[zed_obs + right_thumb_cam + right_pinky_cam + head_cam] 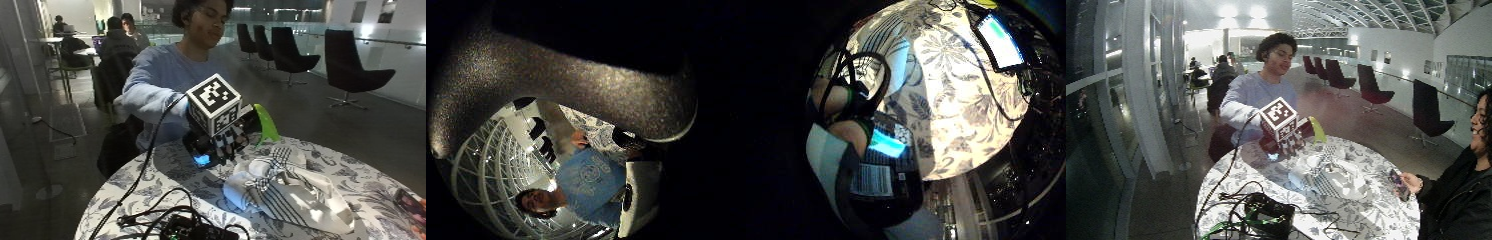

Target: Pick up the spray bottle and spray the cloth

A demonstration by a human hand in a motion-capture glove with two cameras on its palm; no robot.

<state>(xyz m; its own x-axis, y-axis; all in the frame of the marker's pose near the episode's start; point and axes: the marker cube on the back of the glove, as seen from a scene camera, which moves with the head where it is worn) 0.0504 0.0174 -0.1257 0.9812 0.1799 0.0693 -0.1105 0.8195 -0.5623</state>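
At centre frame in the outside view, the gloved right hand (223,137) is raised above the floral-clothed bench (166,177), its fingers wrapped around the spray bottle (263,122), whose green part sticks out just right of the hand. The striped white cloth (286,192) lies crumpled on the bench at lower right, below the bottle.

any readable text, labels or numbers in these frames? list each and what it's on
None can be read.
Dark item by the hand, little finger side palm view: a white label with fine lines, too blurred to read.
Lit screen on the table: no legible characters.
Person's blue shirt: a round print, too blurred to read.
Green bottle and cloth: no text visible.
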